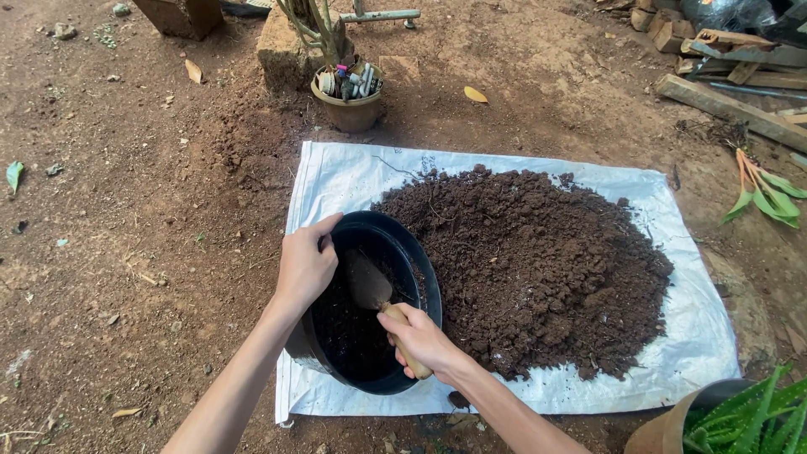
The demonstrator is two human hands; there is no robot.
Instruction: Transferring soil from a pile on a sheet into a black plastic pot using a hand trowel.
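left hand (304, 267): bare, no glove, ring or watch
right hand (423, 339): bare, nothing worn
forearms: bare up to the frame edge, no sleeve in view

A white woven sheet (353, 181) lies flat on bare reddish earth (126, 210). At the top, a small brown pot (347, 111) filled with mixed small items stands beside a plant stem (324, 29). Wooden offcuts (727, 105) are stacked upper right; cut green leaves (769, 197) lie near them. A spiky green plant (752, 416) fills the lower right corner.
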